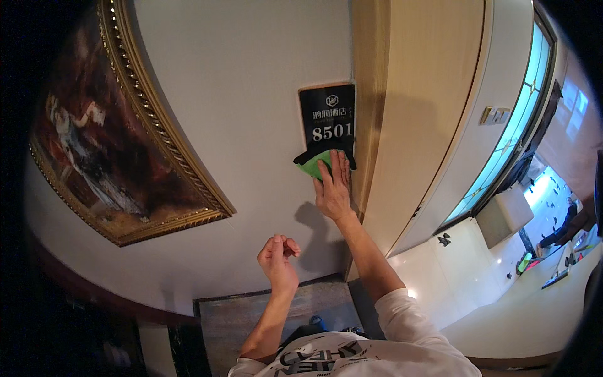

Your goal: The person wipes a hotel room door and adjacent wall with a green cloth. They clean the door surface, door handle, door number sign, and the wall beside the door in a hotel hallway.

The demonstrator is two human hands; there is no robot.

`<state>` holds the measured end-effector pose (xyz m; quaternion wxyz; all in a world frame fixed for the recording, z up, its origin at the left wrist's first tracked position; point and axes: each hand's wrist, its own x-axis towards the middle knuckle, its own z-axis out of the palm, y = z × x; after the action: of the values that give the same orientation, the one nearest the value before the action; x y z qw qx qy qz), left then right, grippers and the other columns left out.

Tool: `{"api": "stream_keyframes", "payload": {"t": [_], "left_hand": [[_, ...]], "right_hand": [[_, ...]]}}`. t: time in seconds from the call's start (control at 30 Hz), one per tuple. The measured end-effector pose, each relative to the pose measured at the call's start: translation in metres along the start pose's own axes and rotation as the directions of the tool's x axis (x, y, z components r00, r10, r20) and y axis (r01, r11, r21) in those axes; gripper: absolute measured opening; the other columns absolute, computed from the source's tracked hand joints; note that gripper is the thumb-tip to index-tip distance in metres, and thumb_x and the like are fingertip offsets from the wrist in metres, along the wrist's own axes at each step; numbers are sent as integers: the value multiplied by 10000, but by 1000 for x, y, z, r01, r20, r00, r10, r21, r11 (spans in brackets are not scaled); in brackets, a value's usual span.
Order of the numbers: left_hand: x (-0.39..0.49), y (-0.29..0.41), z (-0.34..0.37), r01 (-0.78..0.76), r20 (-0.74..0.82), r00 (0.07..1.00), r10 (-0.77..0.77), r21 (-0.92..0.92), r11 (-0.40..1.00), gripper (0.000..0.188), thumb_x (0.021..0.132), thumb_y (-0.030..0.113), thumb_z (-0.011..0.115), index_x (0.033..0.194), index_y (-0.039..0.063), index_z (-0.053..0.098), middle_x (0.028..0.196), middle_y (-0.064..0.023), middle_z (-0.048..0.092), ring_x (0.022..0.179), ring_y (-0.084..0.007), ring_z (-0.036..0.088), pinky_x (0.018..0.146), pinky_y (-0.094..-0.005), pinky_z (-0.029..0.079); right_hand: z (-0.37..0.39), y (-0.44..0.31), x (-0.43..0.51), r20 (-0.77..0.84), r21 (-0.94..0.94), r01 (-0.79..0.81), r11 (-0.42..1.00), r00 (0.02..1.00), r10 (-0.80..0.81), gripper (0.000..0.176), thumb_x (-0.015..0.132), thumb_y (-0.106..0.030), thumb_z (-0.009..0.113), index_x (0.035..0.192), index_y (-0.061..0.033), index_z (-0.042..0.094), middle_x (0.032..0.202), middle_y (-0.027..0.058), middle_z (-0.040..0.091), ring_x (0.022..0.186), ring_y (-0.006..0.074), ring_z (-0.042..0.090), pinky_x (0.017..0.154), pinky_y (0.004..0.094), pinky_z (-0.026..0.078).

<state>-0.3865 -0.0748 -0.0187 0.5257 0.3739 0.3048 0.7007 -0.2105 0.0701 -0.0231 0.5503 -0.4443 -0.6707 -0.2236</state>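
My right hand (334,191) is raised against the wall, fingers stretched flat over a green cloth (308,166) with a black edge. The cloth lies over the lower end of a black door sign (328,113), which bears writing and a number. Part of the cloth and the sign's bottom are hidden under the fingers. Lower and to the left, my left hand (279,259) hovers in front of the wall with loosely curled fingers. I see nothing in it, and it touches nothing.
A gilt-framed painting (103,151) hangs left of the sign. Close on the right stands a wooden door frame (370,108) with a pale wood panel (424,94). Farther right are a wall switch (494,116), a lit glass panel (506,136) and an upholstered stool (506,214). Below lies a mat (264,311).
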Motion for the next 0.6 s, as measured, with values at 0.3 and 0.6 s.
{"api": "stream_keyframes", "payload": {"t": [0.3, 0.6], "left_hand": [[78, 19, 14, -66, 227, 972, 54, 47, 997, 290, 1059, 222, 571, 848, 26, 610, 734, -74, 638, 664, -152, 569, 615, -299, 440], [113, -2, 23, 0, 251, 968, -18, 71, 997, 283, 1052, 245, 589, 857, 42, 618, 718, -69, 626, 644, -158, 555, 607, -307, 431]], "right_hand": [[-4, -15, 123, -129, -211, -22, 977, 992, -6, 579, 910, -128, 678, 1470, -96, 537, 1611, 238, 324, 1484, 506, 252, 1181, 645, 219], [20, -10, 82, -137, -176, -101, 979, 988, 78, 606, 900, -212, 690, 1466, -76, 523, 1616, 299, 242, 1414, 629, 251, 1096, 759, 240]]}}
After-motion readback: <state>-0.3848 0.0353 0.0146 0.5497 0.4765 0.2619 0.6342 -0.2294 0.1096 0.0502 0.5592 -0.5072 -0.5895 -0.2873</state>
